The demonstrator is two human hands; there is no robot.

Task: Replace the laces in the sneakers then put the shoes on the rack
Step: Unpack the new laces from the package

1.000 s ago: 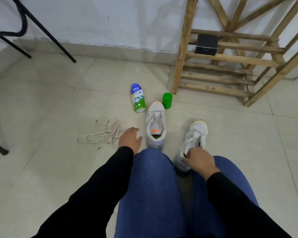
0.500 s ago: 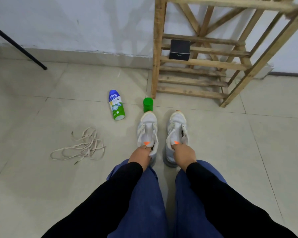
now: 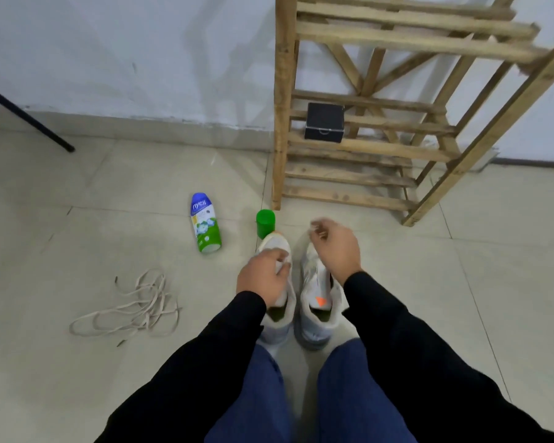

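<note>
Two white sneakers stand side by side on the tiled floor, toes toward the wooden rack [image 3: 365,148]. My left hand [image 3: 263,279] lies over the forefoot of the left sneaker [image 3: 280,314], fingers curled onto its upper. My right hand [image 3: 333,247] is over the toe end of the right sneaker [image 3: 317,298], fingers curled and blurred; whether it grips anything is unclear. An orange tab shows on the right sneaker's tongue. A loose heap of beige laces [image 3: 131,308] lies on the floor to the left.
A blue-and-green bottle [image 3: 204,222] lies on the floor beside its green cap [image 3: 265,223], just ahead of the left sneaker. A black box [image 3: 324,126] sits on a rack shelf. A black stand leg [image 3: 29,123] crosses the far left. My knees fill the foreground.
Both hands have moved forward from the sneakers' heel openings to their front halves. The camera has shifted closer to the rack.
</note>
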